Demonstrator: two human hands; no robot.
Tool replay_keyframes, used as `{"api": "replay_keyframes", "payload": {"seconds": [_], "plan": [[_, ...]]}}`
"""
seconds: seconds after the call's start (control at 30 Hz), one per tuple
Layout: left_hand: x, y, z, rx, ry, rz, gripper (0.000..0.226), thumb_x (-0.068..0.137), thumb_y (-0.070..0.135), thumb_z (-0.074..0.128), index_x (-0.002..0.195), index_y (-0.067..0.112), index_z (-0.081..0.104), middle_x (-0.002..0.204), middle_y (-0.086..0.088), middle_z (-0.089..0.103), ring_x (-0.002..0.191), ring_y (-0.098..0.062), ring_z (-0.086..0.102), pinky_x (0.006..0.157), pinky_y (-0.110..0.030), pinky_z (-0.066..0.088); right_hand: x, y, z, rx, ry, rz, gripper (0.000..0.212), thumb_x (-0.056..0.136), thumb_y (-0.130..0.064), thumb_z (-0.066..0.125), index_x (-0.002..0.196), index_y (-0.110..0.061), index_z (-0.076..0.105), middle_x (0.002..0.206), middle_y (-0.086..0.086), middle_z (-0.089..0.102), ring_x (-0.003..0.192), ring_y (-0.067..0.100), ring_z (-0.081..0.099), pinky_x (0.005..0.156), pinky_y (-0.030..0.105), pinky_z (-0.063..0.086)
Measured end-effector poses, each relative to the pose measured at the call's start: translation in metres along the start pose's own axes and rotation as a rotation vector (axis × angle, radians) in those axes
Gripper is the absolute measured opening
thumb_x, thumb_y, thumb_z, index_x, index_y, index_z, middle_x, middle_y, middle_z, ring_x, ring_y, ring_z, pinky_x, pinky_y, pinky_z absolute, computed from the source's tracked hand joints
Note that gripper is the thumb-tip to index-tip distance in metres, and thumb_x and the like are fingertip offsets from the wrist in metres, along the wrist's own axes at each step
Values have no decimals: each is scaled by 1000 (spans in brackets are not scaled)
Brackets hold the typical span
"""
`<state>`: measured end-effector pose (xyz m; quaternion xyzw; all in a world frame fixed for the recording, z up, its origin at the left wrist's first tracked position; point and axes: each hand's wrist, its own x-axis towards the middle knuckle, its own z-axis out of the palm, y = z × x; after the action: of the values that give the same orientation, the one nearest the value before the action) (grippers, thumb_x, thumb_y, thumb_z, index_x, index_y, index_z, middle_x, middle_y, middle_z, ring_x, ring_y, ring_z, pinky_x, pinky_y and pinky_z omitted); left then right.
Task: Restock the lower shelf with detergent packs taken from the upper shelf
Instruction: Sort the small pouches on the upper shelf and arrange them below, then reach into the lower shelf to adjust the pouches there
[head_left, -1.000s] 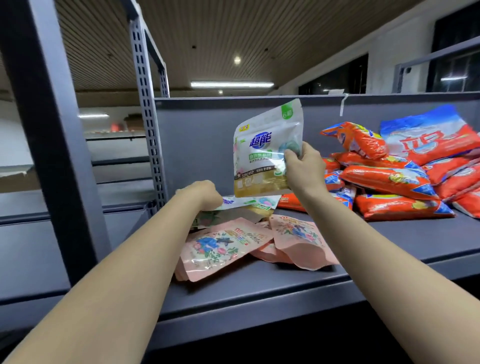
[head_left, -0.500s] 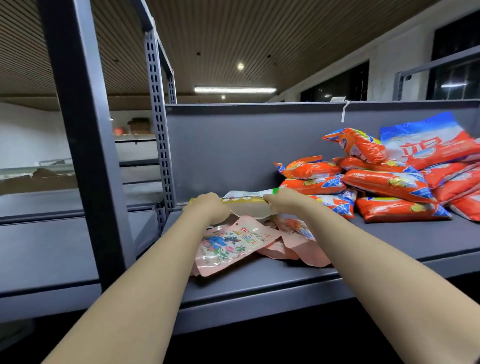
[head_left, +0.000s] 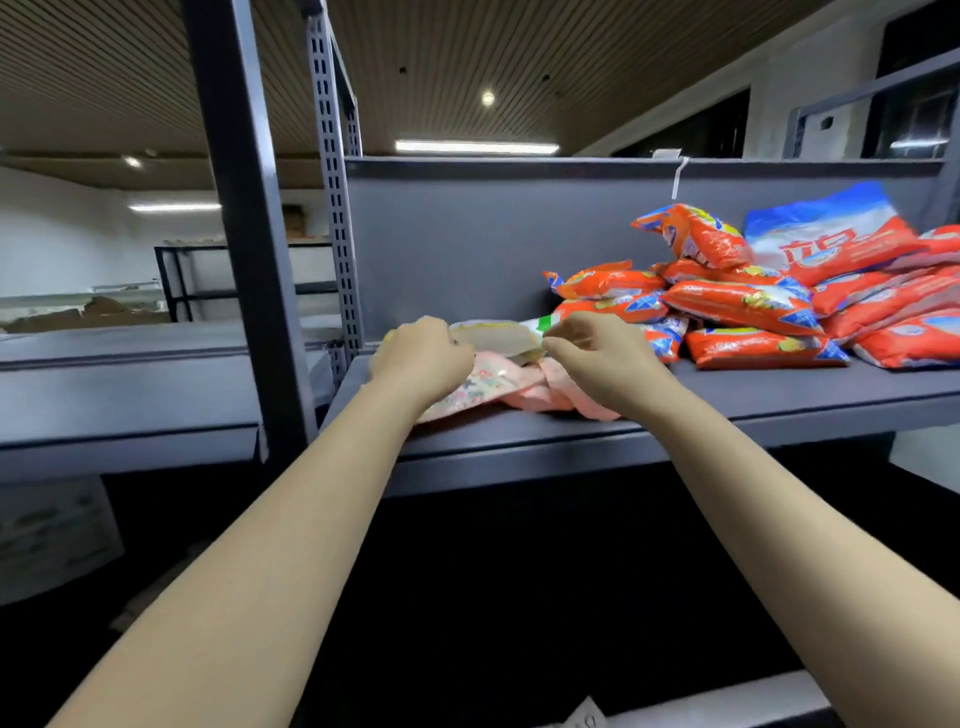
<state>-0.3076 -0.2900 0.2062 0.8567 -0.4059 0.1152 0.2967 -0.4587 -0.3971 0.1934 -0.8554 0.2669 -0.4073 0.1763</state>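
**Both hands at the white pack, upper shelf**

The white detergent pack (head_left: 496, 338) lies flat on the pink pouches (head_left: 483, 387) on your upper shelf (head_left: 779, 395). Your left hand (head_left: 421, 358), fingers curled, grips its left end. Your right hand (head_left: 597, 353) is at its right end, fingers bent; whether it pinches or only touches, probably unclear from blur. Orange bags (head_left: 743, 301) are stacked just right.

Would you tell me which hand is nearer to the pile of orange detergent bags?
Right. The right hand sits just beside the pile of orange detergent bags; the left hand lies farther off, across the white pack.
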Motion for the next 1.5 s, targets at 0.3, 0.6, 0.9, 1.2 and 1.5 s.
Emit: {"api": "replay_keyframes", "payload": {"seconds": [0.3, 0.6, 0.9, 1.2, 1.5], "plan": [[-110, -40, -27, -48, 95, 54, 22, 91, 38, 45, 96, 28, 64, 99, 7, 66, 95, -20, 58, 77, -34, 49, -91, -30, 13, 105, 20, -59, 19, 91, -24, 59, 107, -19, 68, 103, -11, 64, 103, 7, 56, 84, 16, 36], [-192, -139, -44, -32, 157, -157, 23, 92, 44, 45, 90, 32, 64, 78, 15, 64, 77, -10, 59, 60, -26, 44, -158, -81, 69, 298, -168, -195, 16, 89, -26, 61, 103, -26, 67, 98, -18, 66, 96, -6, 59, 84, 5, 40], [-243, -244, -63, 41, 184, -413, 20, 94, 46, 45, 87, 34, 60, 66, 15, 57, 63, -3, 53, 52, -24, 38, -191, -106, 146, 294, -367, -250, 19, 88, -38, 55, 106, -36, 62, 99, -21, 63, 101, -7, 57, 89, 20, 45], [-255, -352, -79, 54, 48, -461, 20, 95, 46, 44, 96, 35, 61, 60, 14, 53, 57, -5, 52, 49, -24, 34, -209, -151, 232, 236, -483, -174, 19, 89, -44, 52, 107, -48, 52, 109, -30, 57, 105, -11, 52, 82, 11, 38], [-218, -448, -83, 80, -130, -330, 27, 97, 44, 42, 114, 31, 59, 86, 11, 61, 82, -14, 59, 66, -29, 46, -208, -196, 314, 84, -452, 18, 28, 92, -33, 55, 120, -28, 57, 115, -16, 56, 105, 3, 53, 88, 23, 41]]}}
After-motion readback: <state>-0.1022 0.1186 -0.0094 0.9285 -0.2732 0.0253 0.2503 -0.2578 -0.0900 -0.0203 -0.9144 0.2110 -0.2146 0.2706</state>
